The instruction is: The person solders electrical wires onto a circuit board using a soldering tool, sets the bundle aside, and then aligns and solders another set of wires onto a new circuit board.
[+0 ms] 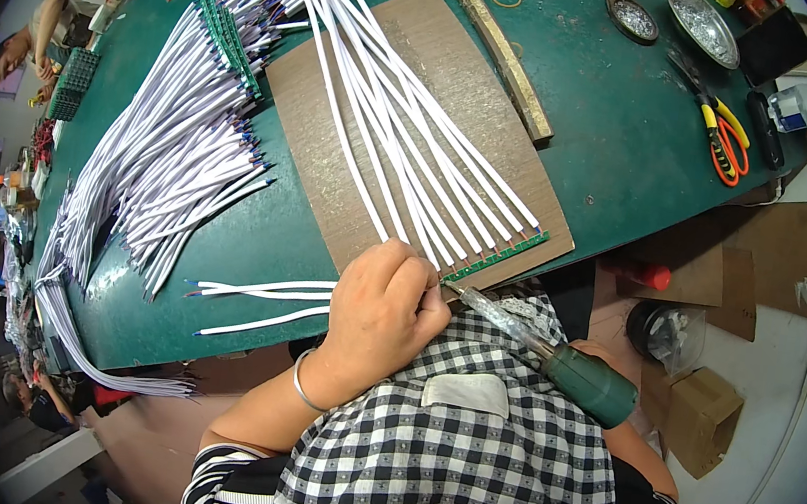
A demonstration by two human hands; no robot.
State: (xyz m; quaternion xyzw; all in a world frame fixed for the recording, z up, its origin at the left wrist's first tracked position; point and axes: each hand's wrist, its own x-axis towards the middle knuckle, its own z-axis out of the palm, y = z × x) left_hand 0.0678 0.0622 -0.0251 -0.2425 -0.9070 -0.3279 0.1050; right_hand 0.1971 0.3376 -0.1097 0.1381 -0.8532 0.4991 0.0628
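My left hand (376, 309) is closed, its fingers pinched round white cable near the left end of a narrow green circuit strip (509, 255). Several white cables (450, 157) run from the strip toward the far side, attached along it in a row. Beneath them lies a brown board (310, 110). In my right hand (603, 353) is a soldering iron (594, 384) with a green handle, which partly hides the fingers. Its tip meets or nearly meets the strip's left end, close to my left fingertips. Loose white cables (264, 321) stick out left of my left hand.
A large bundle of white cables (150, 140) covers the left of the green table (603, 105). Beyond the board lies a metal-coloured bar (499, 52). Pliers (724, 140) and a metal bowl (701, 25) are at the far right. Another person (42, 36) works at far left.
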